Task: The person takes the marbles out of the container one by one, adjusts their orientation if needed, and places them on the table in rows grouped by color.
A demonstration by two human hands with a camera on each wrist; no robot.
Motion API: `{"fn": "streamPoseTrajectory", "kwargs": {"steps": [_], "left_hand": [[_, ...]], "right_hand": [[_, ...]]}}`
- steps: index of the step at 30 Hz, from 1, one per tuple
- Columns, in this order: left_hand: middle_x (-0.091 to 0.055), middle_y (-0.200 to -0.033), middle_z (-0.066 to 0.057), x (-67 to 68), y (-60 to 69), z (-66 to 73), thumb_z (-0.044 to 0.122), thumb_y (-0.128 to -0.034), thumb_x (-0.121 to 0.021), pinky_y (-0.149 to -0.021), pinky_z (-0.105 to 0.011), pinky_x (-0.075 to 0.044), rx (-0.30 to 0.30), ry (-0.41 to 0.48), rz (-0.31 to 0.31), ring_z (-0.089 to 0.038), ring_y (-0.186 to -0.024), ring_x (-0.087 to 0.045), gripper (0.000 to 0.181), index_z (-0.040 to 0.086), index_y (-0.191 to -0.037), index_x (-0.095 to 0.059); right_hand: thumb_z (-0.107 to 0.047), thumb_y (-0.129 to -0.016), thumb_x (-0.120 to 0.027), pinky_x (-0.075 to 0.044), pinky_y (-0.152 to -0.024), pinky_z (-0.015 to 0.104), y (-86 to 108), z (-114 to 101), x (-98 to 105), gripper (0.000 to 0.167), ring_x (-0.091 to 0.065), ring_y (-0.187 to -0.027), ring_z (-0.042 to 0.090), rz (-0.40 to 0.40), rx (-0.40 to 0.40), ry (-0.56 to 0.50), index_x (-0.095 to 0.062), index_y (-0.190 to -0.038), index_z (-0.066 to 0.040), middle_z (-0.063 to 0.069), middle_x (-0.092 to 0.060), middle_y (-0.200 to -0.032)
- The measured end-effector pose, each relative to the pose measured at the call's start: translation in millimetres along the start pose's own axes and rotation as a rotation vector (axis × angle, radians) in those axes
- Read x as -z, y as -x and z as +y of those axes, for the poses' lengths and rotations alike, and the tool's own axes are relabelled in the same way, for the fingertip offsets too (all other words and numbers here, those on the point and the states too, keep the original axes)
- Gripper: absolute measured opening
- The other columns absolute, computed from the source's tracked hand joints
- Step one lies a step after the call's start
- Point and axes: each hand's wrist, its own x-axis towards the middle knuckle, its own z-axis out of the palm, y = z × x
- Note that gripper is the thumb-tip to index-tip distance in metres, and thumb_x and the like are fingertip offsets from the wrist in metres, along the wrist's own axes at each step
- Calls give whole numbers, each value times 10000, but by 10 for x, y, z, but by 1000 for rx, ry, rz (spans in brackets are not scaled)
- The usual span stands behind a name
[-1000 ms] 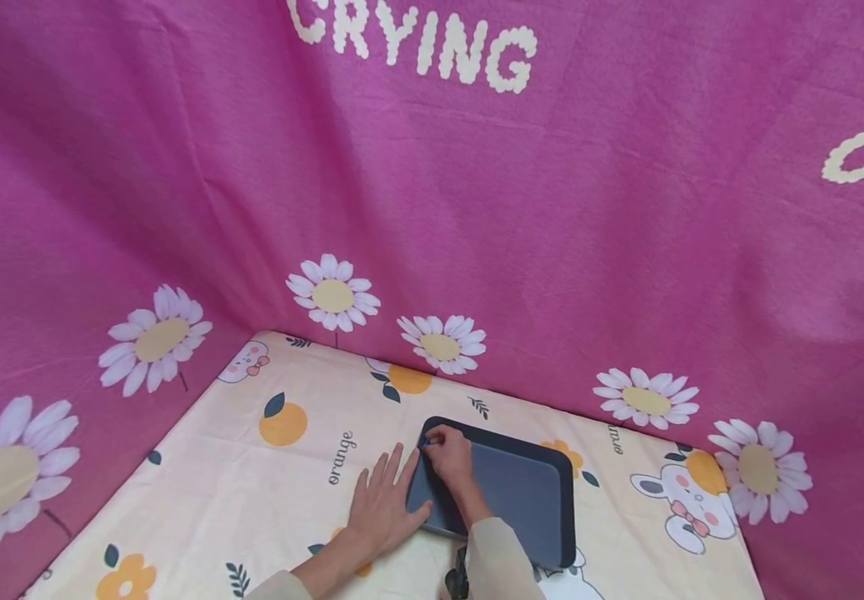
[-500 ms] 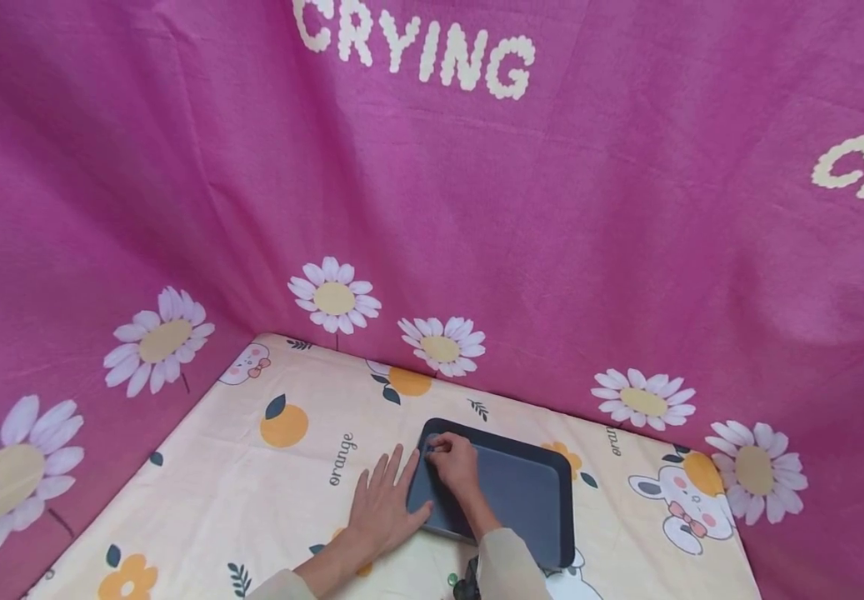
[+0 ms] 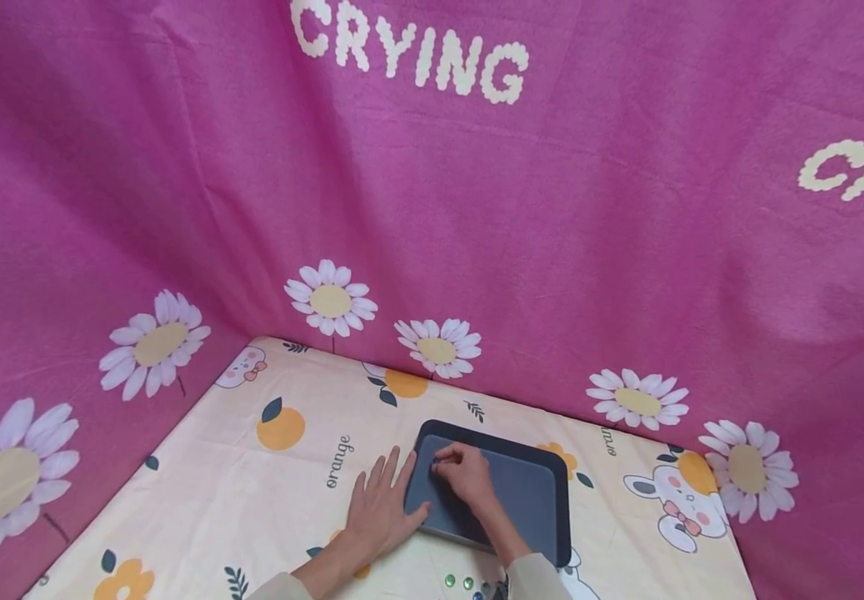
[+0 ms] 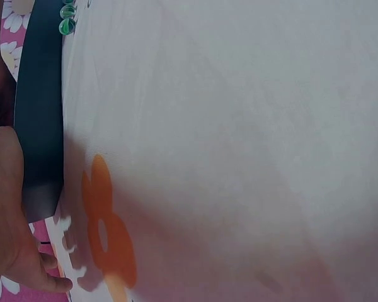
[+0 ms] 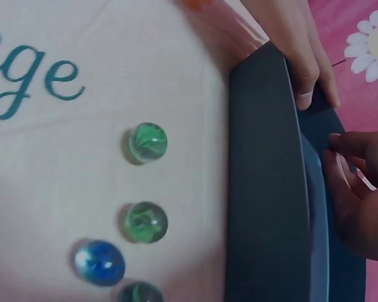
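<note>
A dark grey rectangular baking tray (image 3: 525,493) lies on the printed cloth. My left hand (image 3: 381,508) spreads its straight fingers on the cloth along the tray's left edge, its thumb touching the near rim. Inside the tray's left part, my right hand (image 3: 467,475) pinches a small bluish marble (image 3: 435,462) between thumb and fingertips, low over the tray floor. In the right wrist view the fingers hide most of it. On the cloth before the tray's near wall lie green marbles (image 5: 148,142) and a blue marble (image 5: 99,262).
The cream cloth (image 3: 214,483) with oranges and rabbits covers the table. A pink curtain (image 3: 432,208) with daisies rises behind and at the left. My right forearm (image 3: 506,533) crosses the tray's near rim. Several marbles sit close to that wall.
My right hand has moved a little to the right and nearer, away from the tray's left rim, with the marble. Marbles in front of the tray have come into view. The left hand stays put.
</note>
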Motion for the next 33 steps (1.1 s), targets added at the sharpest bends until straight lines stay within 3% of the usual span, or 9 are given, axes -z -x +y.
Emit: {"fn": "streamPoseTrajectory", "kwargs": {"steps": [9, 21, 25, 33], "left_hand": [[-290, -1596, -154, -15, 5, 8, 643, -884, -551, -1093, -614, -276, -7, 1, 3, -381, -1423, -310, 861, 172, -1569, -326], [-291, -1597, -148, -38, -2, -7, 644, -885, -554, -1090, -606, -289, -16, -15, 26, -374, -1422, -319, 859, 168, -1565, -334], [-290, -1598, -146, -40, 4, -2, 640, -888, -554, -1094, -599, -288, -14, -16, 24, -371, -1424, -318, 855, 169, -1567, -331], [-296, -1596, -141, -35, -1, -6, 641, -887, -551, -1090, -592, -298, -12, -22, 31, -366, -1423, -321, 850, 168, -1562, -342]], "right_hand": [[-14, -808, -787, -524, -645, 263, 233, -50, 186, 163, -675, -717, 133, -27, -7, -133, -752, -967, 4, 41, -730, -819], [-16, -803, -777, -532, -646, 236, 591, -140, 376, 162, -665, -728, 120, -12, 46, -19, -759, -964, -31, -6, -720, -825], [-24, -821, -762, -543, -689, 235, 749, -180, 456, 163, -667, -771, 133, -46, 39, -15, -758, -983, -36, -21, -701, -856], [-49, -809, -781, -531, -656, 231, 959, -222, 544, 174, -669, -746, 117, -114, 38, -11, -753, -980, -36, -33, -710, -832]]}}
